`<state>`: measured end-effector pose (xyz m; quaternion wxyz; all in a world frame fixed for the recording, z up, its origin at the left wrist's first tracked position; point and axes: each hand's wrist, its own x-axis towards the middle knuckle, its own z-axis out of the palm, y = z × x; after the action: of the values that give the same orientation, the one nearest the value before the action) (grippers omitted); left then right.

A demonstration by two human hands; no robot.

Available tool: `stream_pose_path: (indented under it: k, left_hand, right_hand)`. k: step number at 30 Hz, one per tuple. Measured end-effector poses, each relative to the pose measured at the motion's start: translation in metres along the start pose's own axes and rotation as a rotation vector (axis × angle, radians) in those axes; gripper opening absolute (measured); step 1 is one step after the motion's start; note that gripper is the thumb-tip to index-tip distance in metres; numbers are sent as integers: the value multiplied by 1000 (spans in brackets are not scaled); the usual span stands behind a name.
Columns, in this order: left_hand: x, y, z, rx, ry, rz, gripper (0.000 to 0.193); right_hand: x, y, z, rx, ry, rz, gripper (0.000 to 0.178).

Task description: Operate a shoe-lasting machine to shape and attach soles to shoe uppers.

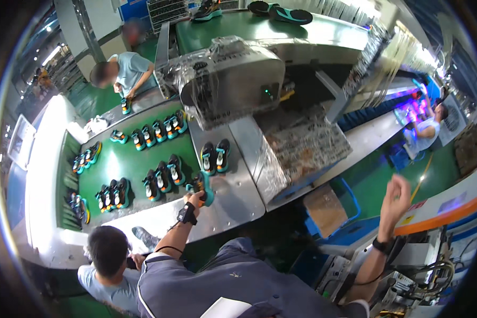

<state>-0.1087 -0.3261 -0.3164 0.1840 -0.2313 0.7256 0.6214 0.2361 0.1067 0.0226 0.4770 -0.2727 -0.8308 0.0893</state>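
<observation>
My left hand [195, 200] grips a dark sneaker [200, 185] with a teal sole, over the metal edge of the table. Just beyond it, a pair of matching sneakers [222, 156] stands on the bare metal surface. Several more sneakers [163, 177] sit in rows on the green conveyor belt [106, 169] to the left. Off to the right, my right hand [394, 204] is raised beside a machine's orange edge, its fingers loosely bent and apart, with nothing visible in it. Both wrists wear dark bands.
A plastic-wrapped machine [233, 79] and a wrapped box [302, 148] stand ahead. A blue cart [326, 212] with a brown board is right of the table. One co-worker [108, 259] sits close at left; another [130, 74] handles a shoe across the belt; a third [426, 130] works far right.
</observation>
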Motion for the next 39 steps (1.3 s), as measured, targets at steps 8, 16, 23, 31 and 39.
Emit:
stream_pose_path:
  k: [8, 16, 23, 31, 39]
  left_hand:
    - [199, -59, -10, 170, 215, 480, 60]
    - [149, 15, 33, 465, 395, 217, 71]
    - [148, 18, 40, 448, 385, 198, 68]
    - [164, 2, 46, 437, 329, 362, 73]
    - [112, 23, 36, 99, -53, 631, 73]
  right_hand:
    - [276, -132, 234, -167, -312, -372, 33]
    - [486, -43, 450, -627, -633, -465, 65]
    - [547, -20, 529, -270, -909, -477, 59]
    - [517, -63, 471, -442, -825, -266, 78]
    - [401, -119, 381, -461, -469, -640, 52]
